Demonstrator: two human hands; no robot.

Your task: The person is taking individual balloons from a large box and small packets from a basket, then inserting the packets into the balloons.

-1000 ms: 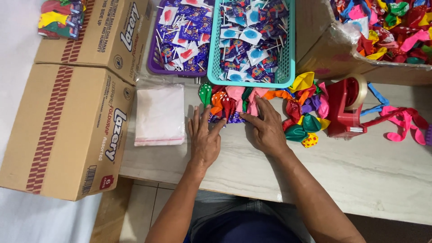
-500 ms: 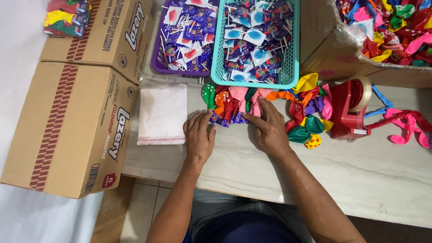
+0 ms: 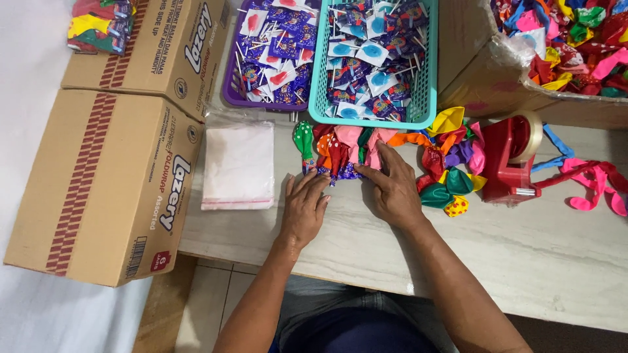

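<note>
My left hand [image 3: 305, 208] lies flat on the pale tabletop [image 3: 523, 261], its fingertips at the near edge of a small packet of colourful uninflated balloons [image 3: 340, 149]. My right hand [image 3: 391, 186] rests beside it, fingers spread and pressing on the packet's right end. The packet holds green, orange, red and pink balloons. It lies just in front of a teal basket [image 3: 426, 98]. Neither hand grips anything.
A loose heap of balloons [image 3: 450, 171] and a red tape dispenser [image 3: 509, 163] lie right of my hands. Clear plastic bags [image 3: 238, 165] lie to the left, beside two cardboard boxes [image 3: 98, 189]. The teal basket and a purple basket [image 3: 230, 98] hold wrapped lollipops. A box of balloons [image 3: 569, 39] stands far right.
Both hands stay on the balloon packet. The left hand has slid slightly toward me, off the packet's top to its near edge. The view has shifted a little.
</note>
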